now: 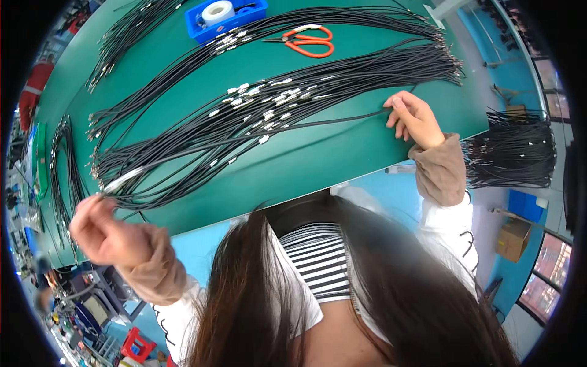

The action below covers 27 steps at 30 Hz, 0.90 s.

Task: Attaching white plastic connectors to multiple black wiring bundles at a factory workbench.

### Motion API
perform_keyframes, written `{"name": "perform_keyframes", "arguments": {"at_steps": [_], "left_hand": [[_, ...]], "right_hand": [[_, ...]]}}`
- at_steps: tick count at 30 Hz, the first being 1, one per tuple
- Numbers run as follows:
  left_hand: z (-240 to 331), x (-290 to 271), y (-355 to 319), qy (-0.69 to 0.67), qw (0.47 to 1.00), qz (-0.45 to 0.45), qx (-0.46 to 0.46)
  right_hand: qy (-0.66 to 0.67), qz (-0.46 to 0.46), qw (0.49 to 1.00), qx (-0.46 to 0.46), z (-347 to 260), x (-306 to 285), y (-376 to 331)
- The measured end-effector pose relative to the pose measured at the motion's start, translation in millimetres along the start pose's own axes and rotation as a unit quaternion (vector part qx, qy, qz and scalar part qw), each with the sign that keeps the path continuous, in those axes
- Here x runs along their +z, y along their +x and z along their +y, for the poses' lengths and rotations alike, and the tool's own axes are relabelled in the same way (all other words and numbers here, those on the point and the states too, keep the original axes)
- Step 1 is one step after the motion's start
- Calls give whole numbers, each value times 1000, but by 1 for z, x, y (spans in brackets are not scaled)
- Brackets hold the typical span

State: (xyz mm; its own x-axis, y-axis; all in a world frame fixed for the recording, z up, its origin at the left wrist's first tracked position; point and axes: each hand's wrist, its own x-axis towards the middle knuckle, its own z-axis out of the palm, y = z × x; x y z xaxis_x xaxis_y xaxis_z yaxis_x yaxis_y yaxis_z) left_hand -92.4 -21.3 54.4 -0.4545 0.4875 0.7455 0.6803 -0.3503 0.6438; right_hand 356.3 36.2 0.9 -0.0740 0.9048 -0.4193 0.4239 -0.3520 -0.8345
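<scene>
Across the middle of the green desk (318,156) lies the biggest thing in front of me, a wide spread of black cables (257,116) with small silver ends, fanned from the left edge to the far right corner. A second long bundle of cables (342,21) runs along the far edge, and a thinner bunch (125,30) lies near the far left corner. Another loop of cables (61,165) hangs at the left edge, and off the desk's right edge a separate heap of cables (513,156) sits on a lower surface.

At the far edge stands a blue tray (247,15) holding a white roll of tape (218,11). Just beside it, on the second bundle, lie orange scissors (309,41).

My left hand (101,229) is closed at the near left corner, fingers pinched round the silver-tipped end of one cable (125,179) drawn from the big spread. My right hand (416,119) rests near the right edge, its fingertips (393,107) gripping the other end of that cable where it leaves the pile. Both wrists wear tan cuffs over white sleeves.
</scene>
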Motion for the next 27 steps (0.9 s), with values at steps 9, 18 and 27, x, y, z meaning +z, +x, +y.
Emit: {"name": "perform_keyframes", "arguments": {"at_steps": [9,18,27], "left_hand": [[-2,-42,8,-2,955,-283,-89],[-47,-65,5,97,898,-427,-44],[-87,-145,6,113,851,-495,-135]], "right_hand": [[212,314,905,-192,18,-57,-21],[247,456,840,-162,173,-262,-40],[288,429,855,43,244,-307,-63]]}}
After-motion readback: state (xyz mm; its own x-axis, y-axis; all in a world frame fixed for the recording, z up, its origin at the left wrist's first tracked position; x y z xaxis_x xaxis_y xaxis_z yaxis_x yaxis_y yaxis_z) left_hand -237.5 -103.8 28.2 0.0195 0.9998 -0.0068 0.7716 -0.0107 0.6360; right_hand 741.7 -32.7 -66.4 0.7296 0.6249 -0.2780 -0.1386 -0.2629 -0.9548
